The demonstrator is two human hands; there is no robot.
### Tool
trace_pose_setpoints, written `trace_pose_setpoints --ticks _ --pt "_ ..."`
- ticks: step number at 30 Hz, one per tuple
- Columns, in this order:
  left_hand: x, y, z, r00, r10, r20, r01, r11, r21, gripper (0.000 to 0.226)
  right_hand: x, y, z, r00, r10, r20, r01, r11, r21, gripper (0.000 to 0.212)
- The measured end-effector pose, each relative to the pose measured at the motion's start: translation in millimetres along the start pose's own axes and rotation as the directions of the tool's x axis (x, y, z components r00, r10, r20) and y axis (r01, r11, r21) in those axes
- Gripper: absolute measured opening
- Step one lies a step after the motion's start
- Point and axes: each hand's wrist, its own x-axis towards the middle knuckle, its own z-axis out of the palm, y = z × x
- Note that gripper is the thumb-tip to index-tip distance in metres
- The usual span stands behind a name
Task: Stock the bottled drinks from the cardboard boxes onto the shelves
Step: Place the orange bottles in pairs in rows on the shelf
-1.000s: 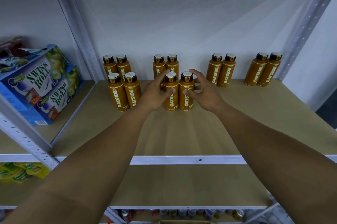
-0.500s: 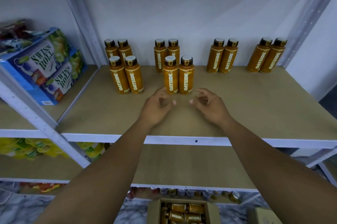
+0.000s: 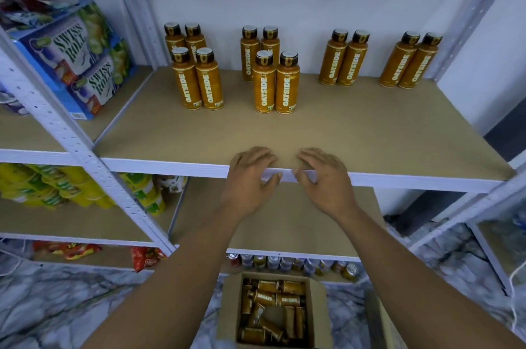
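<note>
A person's left hand (image 3: 250,178) and right hand (image 3: 324,182) are hovering side by side at the front edge of the shelf (image 3: 170,168), each grip empty, fingers loosely bent. The remaining bottles (image 3: 273,306) are lying on their sides, long axes pointing mixed ways, in the open cardboard box (image 3: 229,311) on the floor (image 3: 85,306) straight below, about midway between the hands, neither looking nearer. The stocked bottles (image 3: 276,84) are standing toward the shelf's back edge.
</note>
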Motion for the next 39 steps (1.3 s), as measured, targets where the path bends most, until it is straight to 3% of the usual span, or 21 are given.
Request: trace_pose_setpoints --ticks 3,8,11,15,18,22,27,31,36,39 --pt "-19.5 -8.8 -1.1 0.993 0.109 0.037 -0.109 0.994 -0.009 0.049 -30.0 -10.9 6.0 1.0 0.009 -0.018 -0.009 1.0 -0.02 0.053" --pt "-55.7 -28.0 -12.1 0.969 0.243 0.051 -0.228 0.952 -0.204 0.036 -79.6 -43.1 29.0 0.984 0.158 -0.088 -0.157 0.987 0.011 0.039" --pt "-82.8 -34.6 -17.3 0.986 0.106 0.128 -0.063 0.952 -0.301 0.033 -112.2 -59.6 42.2 0.949 0.315 -0.015 -0.313 0.946 0.085 0.033" --pt "-116.4 -50.1 2.8 0.981 0.03 0.193 0.043 0.932 -0.36 0.025 -151.4 -52.7 63.0 0.914 0.402 0.06 -0.407 0.906 0.12 0.027" --pt "-147.8 -62.5 31.7 0.956 -0.103 0.274 0.209 0.896 -0.393 0.026 -176.1 -32.8 81.7 0.864 0.488 0.124 -0.504 0.831 0.236 0.027" --pt "-199.4 -72.2 75.2 0.866 -0.281 0.414 0.432 0.838 -0.334 0.024 -209.4 9.7 115.2 0.801 0.546 0.247 -0.594 0.775 0.215 0.012" --pt "-275.9 -91.8 155.4 0.691 -0.487 0.534 0.676 0.697 -0.239 0.022 -267.9 78.7 173.7 0.686 0.578 0.443 -0.686 0.716 0.128 0.018" --pt "-339.5 -121.0 240.5 0.555 -0.608 0.567 0.794 0.591 -0.143 0.025 -325.3 136.1 232.7 0.599 0.596 0.536 -0.727 0.684 0.052 0.024" --pt "-405.7 -181.5 362.8 0.498 -0.621 0.605 0.82 0.564 -0.096 0.027 -392.6 211.6 338.1 0.556 0.625 0.548 -0.753 0.658 0.016 0.024" --pt "-429.0 -223.8 436.4 0.499 -0.617 0.609 0.818 0.568 -0.095 0.035 -421.6 256.5 410.4 0.558 0.626 0.544 -0.747 0.665 0.001 0.026"
